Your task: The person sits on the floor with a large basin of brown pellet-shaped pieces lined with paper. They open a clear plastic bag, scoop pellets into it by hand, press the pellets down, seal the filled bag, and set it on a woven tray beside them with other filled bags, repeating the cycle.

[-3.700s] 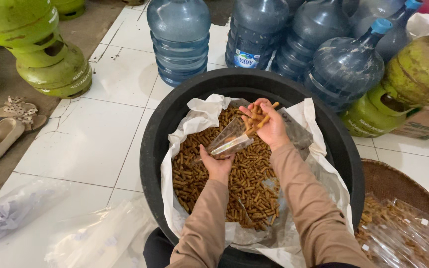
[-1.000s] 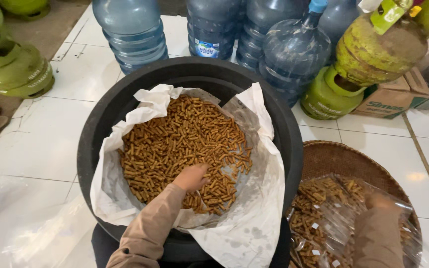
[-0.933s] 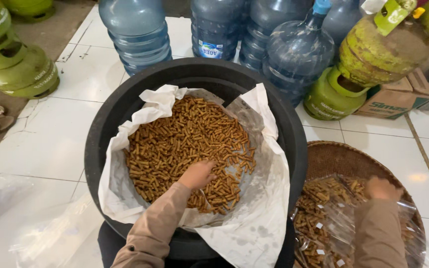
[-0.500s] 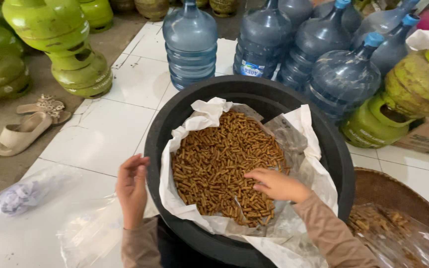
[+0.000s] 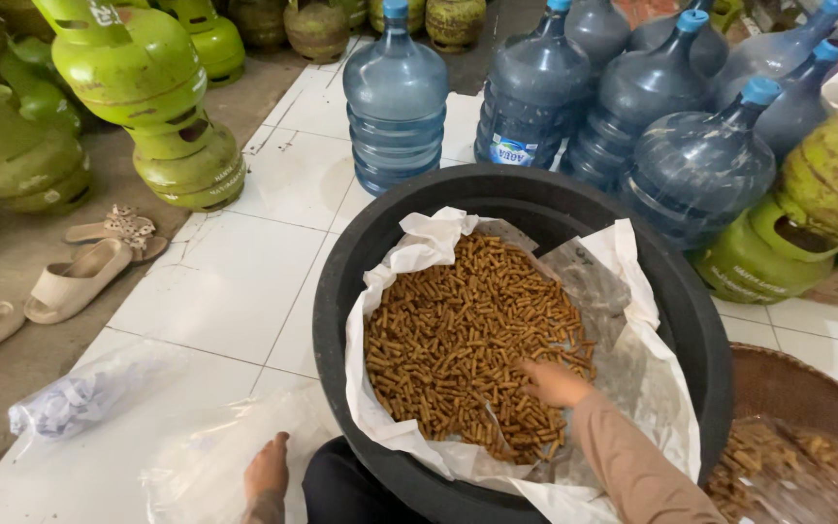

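A big black tub [image 5: 526, 184] stands on the tiled floor, lined with white paper [image 5: 419, 247] and holding a heap of brown snack sticks [image 5: 458, 330]. My right hand [image 5: 555, 381] lies in the sticks at the near right of the heap, with its fingertips buried among them. My left hand [image 5: 266, 466] is down on the floor left of the tub. It touches a pile of clear plastic bags [image 5: 196, 466], and the frame's bottom edge partly cuts it off.
Blue water jugs [image 5: 395, 97] stand behind the tub, with green gas cylinders [image 5: 152, 107] at left and far right. Sandals [image 5: 75, 281] lie at left. A clear bag of white scraps [image 5: 70, 403] lies on the tiles. A woven tray [image 5: 807, 398] holds bagged sticks at lower right.
My left hand has dropped from beside the tub's rim to the plastic bags on the floor. My right hand stays in the sticks. The view has shifted slightly left.
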The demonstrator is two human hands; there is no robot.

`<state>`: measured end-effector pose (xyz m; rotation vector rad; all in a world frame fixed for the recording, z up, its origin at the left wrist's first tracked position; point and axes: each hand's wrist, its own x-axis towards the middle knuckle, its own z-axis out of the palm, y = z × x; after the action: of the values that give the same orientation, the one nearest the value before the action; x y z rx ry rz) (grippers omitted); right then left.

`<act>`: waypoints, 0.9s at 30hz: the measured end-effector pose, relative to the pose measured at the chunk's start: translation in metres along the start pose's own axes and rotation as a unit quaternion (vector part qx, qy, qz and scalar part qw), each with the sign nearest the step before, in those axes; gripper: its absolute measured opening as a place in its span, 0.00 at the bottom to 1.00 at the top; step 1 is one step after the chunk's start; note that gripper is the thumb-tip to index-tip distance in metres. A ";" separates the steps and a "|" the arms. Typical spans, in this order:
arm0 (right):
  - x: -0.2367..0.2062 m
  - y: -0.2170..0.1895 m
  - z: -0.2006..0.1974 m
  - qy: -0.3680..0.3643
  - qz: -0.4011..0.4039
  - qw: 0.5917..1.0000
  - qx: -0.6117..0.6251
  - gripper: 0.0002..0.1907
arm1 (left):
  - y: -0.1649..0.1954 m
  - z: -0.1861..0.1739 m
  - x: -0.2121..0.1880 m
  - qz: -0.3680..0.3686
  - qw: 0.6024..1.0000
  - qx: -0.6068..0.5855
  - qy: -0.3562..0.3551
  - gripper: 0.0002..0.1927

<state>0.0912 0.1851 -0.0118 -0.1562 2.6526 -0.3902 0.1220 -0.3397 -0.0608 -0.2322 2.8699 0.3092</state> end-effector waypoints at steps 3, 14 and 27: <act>-0.003 -0.005 -0.003 0.025 -0.068 0.997 0.034 0.26 | -0.002 -0.008 0.004 -0.037 0.965 -0.159 0.205 0.09; -0.017 -0.014 -0.029 0.131 -0.086 0.986 0.064 0.22 | 0.212 -0.156 0.038 0.182 0.490 -0.850 0.066 0.10; -0.022 0.004 -0.068 0.536 -0.077 0.562 0.626 0.19 | 0.407 -0.001 0.026 0.232 0.551 -0.678 -0.428 0.13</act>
<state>0.0800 0.2096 0.0544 0.4658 2.3722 -3.0434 0.0225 0.0491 0.0102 0.3690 1.0974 1.9844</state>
